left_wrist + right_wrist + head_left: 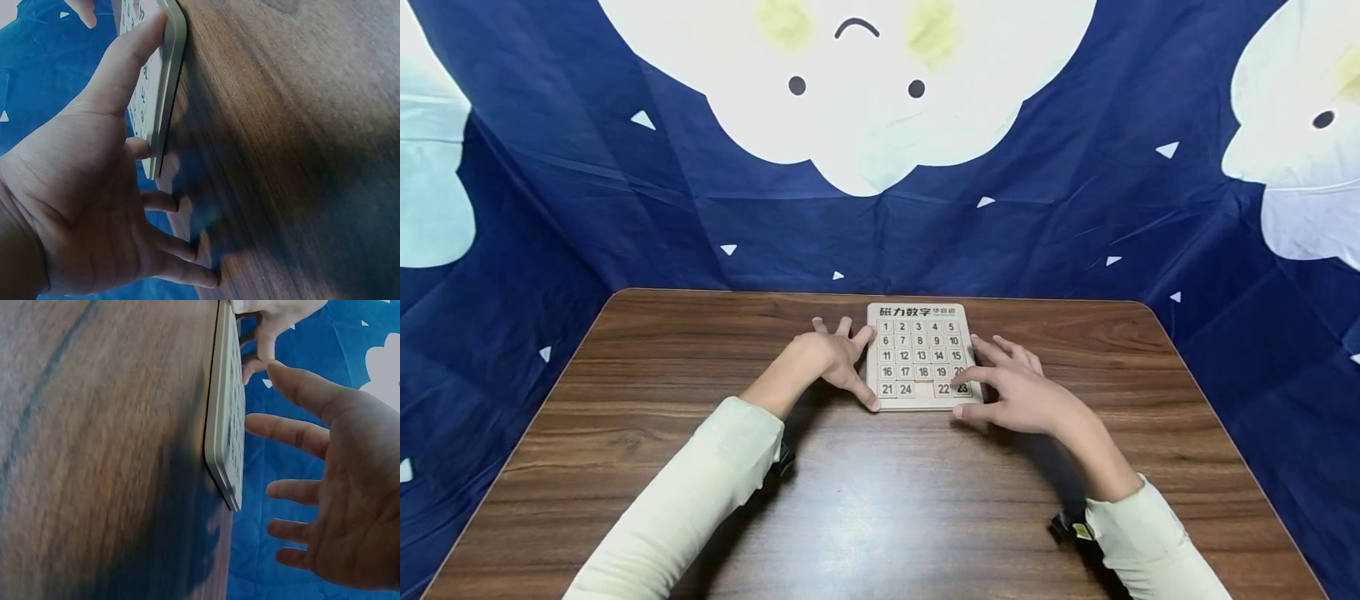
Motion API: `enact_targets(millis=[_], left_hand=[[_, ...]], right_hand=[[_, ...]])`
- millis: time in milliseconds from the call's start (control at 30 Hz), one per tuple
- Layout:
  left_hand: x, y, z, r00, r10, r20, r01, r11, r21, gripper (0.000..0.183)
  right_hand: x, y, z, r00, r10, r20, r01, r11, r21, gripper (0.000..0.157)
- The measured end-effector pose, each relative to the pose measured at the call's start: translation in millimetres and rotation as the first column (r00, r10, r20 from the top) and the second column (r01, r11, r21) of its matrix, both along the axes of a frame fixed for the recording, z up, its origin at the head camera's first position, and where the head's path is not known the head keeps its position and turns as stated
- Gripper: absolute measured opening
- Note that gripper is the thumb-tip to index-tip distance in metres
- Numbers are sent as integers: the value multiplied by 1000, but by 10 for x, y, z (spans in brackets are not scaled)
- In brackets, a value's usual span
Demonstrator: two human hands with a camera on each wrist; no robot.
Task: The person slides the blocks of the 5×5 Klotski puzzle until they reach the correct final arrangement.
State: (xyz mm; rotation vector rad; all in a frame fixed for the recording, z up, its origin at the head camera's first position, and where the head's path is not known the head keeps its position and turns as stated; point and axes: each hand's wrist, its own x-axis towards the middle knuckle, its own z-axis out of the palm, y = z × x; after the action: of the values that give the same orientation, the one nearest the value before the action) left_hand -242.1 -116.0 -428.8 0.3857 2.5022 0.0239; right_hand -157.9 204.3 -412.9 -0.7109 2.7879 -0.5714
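A pale number-sliding puzzle [916, 310] lies flat on the table, its square tiles printed with numbers. In the bottom row a bare gap [924, 390] separates tile 24 [906, 389] from tile 22 [943, 389]. My left hand [831, 354] spreads at the puzzle's left side, thumb against the lower left corner and index finger at the side edge. In the left wrist view its other fingers [178, 272] stretch beyond the board. Over the lower right corner is my right hand [1018, 387], index fingertip by tile 23 [962, 389], its other fingers extended past the right edge.
The brown wood-grain table [850, 517] extends around the puzzle. Behind and beside it hangs a dark blue cloth [662, 217] with white clouds and small triangles. Black wrist devices [1063, 528] sit under the pale sleeves [700, 483].
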Motion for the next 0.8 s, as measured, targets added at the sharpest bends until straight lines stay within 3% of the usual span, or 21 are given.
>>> enact_targets(millis=[233,500,800], left_hand=[[124,10,210,1000,7,12,-8,1000,21,142],[127,11,203,1000,9,18,-9,1000,16,143],[123,16,211,1000,11,22,-11,1000,17,142]], right_hand=[[-5,126,29,999,-36,4,36,999,18,42],[26,139,-38,1000,-20,21,20,1000,14,52],[-7,-100,-117,999,36,21,-36,999,-1,59]])
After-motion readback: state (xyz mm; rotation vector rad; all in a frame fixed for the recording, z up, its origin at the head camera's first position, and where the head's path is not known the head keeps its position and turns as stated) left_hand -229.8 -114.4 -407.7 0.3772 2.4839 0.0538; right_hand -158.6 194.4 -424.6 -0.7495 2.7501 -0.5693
